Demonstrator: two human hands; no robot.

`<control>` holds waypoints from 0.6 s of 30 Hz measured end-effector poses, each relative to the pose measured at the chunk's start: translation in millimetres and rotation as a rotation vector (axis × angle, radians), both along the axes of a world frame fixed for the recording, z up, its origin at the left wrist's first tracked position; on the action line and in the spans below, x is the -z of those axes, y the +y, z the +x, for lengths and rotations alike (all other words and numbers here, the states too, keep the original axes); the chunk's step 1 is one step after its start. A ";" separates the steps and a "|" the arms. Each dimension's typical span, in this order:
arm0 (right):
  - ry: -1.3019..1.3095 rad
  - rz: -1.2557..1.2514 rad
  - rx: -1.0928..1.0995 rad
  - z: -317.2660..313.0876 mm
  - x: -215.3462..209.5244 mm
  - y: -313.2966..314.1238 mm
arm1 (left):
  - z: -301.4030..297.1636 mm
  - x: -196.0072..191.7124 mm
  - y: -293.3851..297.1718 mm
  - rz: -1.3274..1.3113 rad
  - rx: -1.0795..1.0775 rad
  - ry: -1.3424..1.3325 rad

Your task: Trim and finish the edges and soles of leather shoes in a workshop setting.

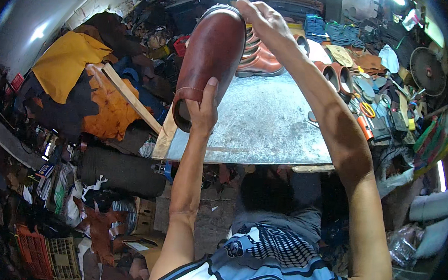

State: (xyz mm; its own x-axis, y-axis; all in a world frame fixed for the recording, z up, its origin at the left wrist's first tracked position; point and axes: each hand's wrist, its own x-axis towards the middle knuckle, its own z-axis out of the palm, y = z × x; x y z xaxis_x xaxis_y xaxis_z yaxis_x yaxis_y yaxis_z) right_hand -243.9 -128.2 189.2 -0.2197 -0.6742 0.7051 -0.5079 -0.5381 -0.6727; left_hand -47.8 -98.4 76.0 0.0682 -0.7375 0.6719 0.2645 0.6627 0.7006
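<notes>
A brown leather mule (pixel 212 49) is held up over the near left part of the metal-topped table (pixel 272 123), toe pointing away from me. My left hand (pixel 204 107) grips it at the open heel end, thumb on top of the upper and the other fingers mostly hidden. At the toe, my right hand (pixel 267 27) is closed, its curled fingertips close to the edge of the sole. Whether something small sits in those fingers cannot be made out. Behind the mule, a brown strappy shoe (pixel 262 59) stands on the table, partly covered.
More brown shoes (pixel 342 78) stand at the table's right side, near orange-handled scissors (pixel 367 109) and other tools. A fan (pixel 427 72) is at the far right. Yellow leather (pixel 67 62) and a wooden plank (pixel 130 97) lie to the left, with plastic crates (pixel 46 255) below.
</notes>
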 end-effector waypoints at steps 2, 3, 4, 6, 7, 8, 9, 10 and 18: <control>-0.015 0.109 -0.134 -0.7 8.6 4.8 | -2.0 1.0 9.8 0.010 0.087 0.063; -0.018 0.113 -0.128 -2.5 14.5 8.7 | -4.6 4.5 10.0 0.015 0.094 0.061; -0.117 0.174 -0.236 7.7 20.6 16.9 | 0.4 10.7 11.4 0.039 0.081 0.101; -0.317 0.295 -0.417 16.5 33.9 36.1 | 2.0 16.6 9.6 0.072 0.083 0.140; -0.310 0.344 -0.449 14.7 46.7 41.3 | 3.0 14.0 6.7 0.083 0.144 0.242; -0.270 0.423 -0.373 12.8 68.0 45.5 | -2.1 10.6 7.6 0.103 0.218 0.346; -0.240 0.482 -0.351 9.0 87.6 50.7 | -8.5 7.6 11.8 0.223 0.247 0.436; -0.210 0.540 -0.349 10.5 101.6 55.9 | -4.6 8.1 12.3 0.228 0.236 0.432; -0.551 0.456 -0.338 -0.3 119.1 52.5 | 6.0 5.0 6.9 0.534 0.393 0.596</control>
State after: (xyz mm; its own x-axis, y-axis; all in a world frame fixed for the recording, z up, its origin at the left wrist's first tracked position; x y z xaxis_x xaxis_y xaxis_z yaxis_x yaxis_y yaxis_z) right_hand -244.1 -75.7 70.1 -0.1884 -0.9630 0.1926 0.1043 -0.2146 -0.9711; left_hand -41.8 -91.4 71.0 -0.0275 -0.9858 0.1656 0.8232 0.0717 0.5632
